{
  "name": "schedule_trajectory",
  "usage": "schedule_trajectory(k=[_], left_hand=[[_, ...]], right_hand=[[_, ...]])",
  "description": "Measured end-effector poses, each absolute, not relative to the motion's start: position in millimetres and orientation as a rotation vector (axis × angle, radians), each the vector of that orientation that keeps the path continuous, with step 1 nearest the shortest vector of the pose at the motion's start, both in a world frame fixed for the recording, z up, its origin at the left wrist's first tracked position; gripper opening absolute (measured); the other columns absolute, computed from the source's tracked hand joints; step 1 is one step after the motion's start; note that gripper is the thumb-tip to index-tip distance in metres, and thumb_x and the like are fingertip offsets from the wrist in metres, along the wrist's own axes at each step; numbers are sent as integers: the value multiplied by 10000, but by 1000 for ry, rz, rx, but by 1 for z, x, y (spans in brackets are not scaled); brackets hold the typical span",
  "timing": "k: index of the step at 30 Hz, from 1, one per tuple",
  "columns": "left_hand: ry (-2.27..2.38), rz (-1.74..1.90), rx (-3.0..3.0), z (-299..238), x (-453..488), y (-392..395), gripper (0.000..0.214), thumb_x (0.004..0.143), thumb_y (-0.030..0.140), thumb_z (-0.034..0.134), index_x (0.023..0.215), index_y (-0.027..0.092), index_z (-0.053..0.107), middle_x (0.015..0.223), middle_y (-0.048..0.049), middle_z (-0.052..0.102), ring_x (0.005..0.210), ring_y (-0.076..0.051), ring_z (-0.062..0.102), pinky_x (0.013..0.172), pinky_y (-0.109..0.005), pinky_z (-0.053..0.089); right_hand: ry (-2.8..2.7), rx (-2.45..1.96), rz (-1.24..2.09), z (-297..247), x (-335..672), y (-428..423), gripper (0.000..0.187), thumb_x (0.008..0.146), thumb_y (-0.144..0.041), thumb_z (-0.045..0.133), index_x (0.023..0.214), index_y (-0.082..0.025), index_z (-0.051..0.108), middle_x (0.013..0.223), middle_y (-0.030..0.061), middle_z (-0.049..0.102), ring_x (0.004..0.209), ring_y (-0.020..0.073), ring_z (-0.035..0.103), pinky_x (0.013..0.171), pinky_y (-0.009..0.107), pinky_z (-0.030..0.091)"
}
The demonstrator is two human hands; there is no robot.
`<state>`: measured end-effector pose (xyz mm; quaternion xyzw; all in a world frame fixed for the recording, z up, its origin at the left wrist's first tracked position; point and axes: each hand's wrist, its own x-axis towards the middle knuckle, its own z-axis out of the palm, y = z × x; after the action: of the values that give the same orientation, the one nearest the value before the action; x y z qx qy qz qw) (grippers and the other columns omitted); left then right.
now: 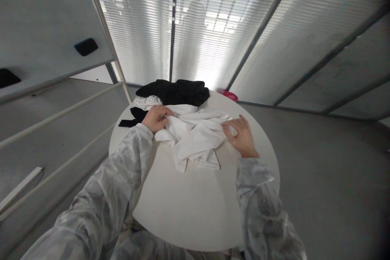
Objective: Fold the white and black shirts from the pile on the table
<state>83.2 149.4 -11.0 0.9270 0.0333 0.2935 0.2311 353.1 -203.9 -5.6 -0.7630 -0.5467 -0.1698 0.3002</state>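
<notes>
White cloth [195, 138], one crumpled piece, lies on the far half of the one round table [189, 211]. Left hand [157, 118] is clenched on its left edge, gripping a fold. One black cloth [176, 91] is heaped just behind, touching the white (a black strip trails off past the left hand). Right hand [240, 134] pinches the white cloth's right edge, fingers curled. One pink object [230, 96] peeks past the table's far rim. The near half of the table is bare.
</notes>
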Motion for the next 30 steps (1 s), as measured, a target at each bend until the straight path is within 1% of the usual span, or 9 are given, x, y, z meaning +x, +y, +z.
schedule_trajectory(k=[4,7,11,13,18,21,26,28,30], left_hand=[[-30,726,2497,-13,86,141,243,959,394,697,1056,282,889,1116,-84,874,1066,-294,788,1105,-467,511],[-24,655,2511,-16,90,138,251,947,509,778,999,296,899,1038,-88,879,1004,-281,804,1108,-461,526],[-49,560,2555,-13,91,135,222,905,495,782,922,301,889,1003,-83,878,1007,-289,808,1097,-460,543],[-75,521,2551,-9,89,133,227,898,482,758,851,290,870,925,-79,863,930,-273,804,1041,-436,563],[-4,417,2464,-1,82,128,438,980,535,629,717,242,820,660,-64,743,622,-204,675,694,-354,528],[71,411,2410,2,81,124,482,1019,563,586,787,225,840,733,-68,780,660,-203,693,654,-333,507],[496,924,2433,-2,88,125,357,1030,525,645,1096,229,833,1170,-95,830,1009,-251,767,916,-365,575],[676,941,2473,-9,90,130,410,975,554,733,1212,227,805,1244,-112,811,1078,-284,760,966,-392,571],[789,831,2522,-16,92,136,545,913,590,805,1310,219,775,1228,-117,816,1055,-307,760,954,-410,567]], right_hand=[[-1737,-1978,-320,-10,321,-173,474,1029,-478,730,1461,-281,720,1470,88,770,1372,325,700,1404,632,241],[-1794,-2061,-234,-21,313,-159,593,1020,-461,758,1572,-270,655,1526,119,738,1402,340,693,1397,676,236],[-1851,-2119,-191,-25,313,-152,281,1017,-265,703,1271,-266,825,1222,76,860,1169,301,798,1399,659,264],[-1908,-2068,-146,-22,311,-152,257,992,-166,657,1104,-284,855,1110,30,876,1085,266,815,1406,626,277],[-1962,-1913,38,-10,300,-158,222,926,-176,699,984,-307,869,960,-36,876,837,209,798,1321,533,452],[-1903,-1923,-18,1,299,-164,153,957,-251,716,931,-299,859,871,-33,853,779,213,767,1323,529,440],[-1552,-2212,-433,-3,316,-171,319,1073,-416,661,1292,-248,822,1298,113,841,1266,346,735,1319,618,368],[-1545,-2323,-407,-10,324,-171,386,1055,-409,681,1375,-224,791,1366,137,818,1309,359,719,1286,603,401],[-1585,-2415,-303,-15,329,-170,360,1048,-365,670,1348,-215,804,1360,136,822,1280,341,737,1257,562,433]])
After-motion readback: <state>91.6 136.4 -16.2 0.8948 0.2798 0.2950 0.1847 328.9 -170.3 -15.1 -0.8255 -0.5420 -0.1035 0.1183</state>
